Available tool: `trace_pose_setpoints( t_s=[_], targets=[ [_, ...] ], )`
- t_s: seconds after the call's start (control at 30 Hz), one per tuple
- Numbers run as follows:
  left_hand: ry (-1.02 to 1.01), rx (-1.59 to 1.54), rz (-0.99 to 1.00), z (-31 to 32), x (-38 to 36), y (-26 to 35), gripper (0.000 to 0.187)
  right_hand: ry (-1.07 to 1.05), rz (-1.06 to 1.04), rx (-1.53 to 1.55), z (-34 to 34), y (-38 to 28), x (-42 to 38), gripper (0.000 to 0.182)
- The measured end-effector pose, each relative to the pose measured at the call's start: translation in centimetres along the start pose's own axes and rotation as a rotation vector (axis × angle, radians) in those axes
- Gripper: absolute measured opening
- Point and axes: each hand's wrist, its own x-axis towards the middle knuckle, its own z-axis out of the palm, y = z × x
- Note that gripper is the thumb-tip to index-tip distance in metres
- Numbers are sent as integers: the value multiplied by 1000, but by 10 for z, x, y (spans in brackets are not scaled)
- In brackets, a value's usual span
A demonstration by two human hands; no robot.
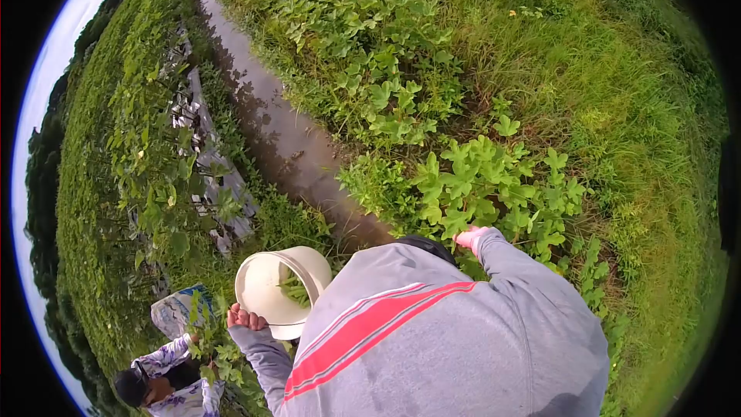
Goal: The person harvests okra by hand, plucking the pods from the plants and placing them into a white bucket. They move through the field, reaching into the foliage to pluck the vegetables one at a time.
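Observation:
My left hand (248,318) is closed around the thin dark handle of a white bucket (314,269). The bucket is tipped so that its mouth shows, and some green pods (294,290) lie inside. On the other side, my right hand (470,239) reaches in at the lower edge of a leafy green plant (486,181). Leaves and glare obscure its fingers, so its grip cannot be made out. My grey sleeves and a grey top with a red stripe (378,328) fill the lower middle.
A muddy, water-filled furrow (297,147) runs between crop rows. Torn plastic sheeting (212,158) lies along the left row. At the lower left, another person (158,386) in a dark cap is among plants beside a patterned sack (181,310). Tall grass (641,154) covers the right.

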Motion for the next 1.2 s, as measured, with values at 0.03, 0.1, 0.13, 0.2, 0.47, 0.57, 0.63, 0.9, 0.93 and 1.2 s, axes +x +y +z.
trace_pose_setpoints(
  t_s=[0.03, 0.1, 0.13, 0.2, 0.47, 0.57, 0.63, 0.9, 0.93, 1.2],
  targets=[
    [-21, -30, 44, 0, 4, 7, 35, 224, -107, 108, 37, -7, 40, 57],
    [-85, -99, 47, -2, 12, 23, 39, 436, -235, 208, 49, -30, 71, 54],
    [-64, -108, 63, -2, 18, 29, 39, 284, -163, 238, 38, -44, 75, 55],
    [-42, -96, 66, -5, 31, 41, 42, -58, 20, 387, -3, -78, 41, 57],
    [-149, -102, -42, -45, 173, 55, 45, 56, -137, 360, -52, -138, 87, 50],
    [-218, -125, -121, -60, 243, 44, 43, 206, -138, 346, -74, -177, 86, 51],
    [56, -13, -154, -34, 261, 40, 40, 101, -12, 441, -93, -219, 86, 58],
    [-157, 8, -302, -34, 369, 88, 36, 212, -163, 413, -166, -398, 67, 72],
    [-236, -7, -301, -26, 380, 95, 38, 239, -139, 332, -175, -407, 55, 83],
    [-177, 298, -371, 55, 462, 128, 40, 689, 50, 562, -181, -337, 127, 42]
  ],
)
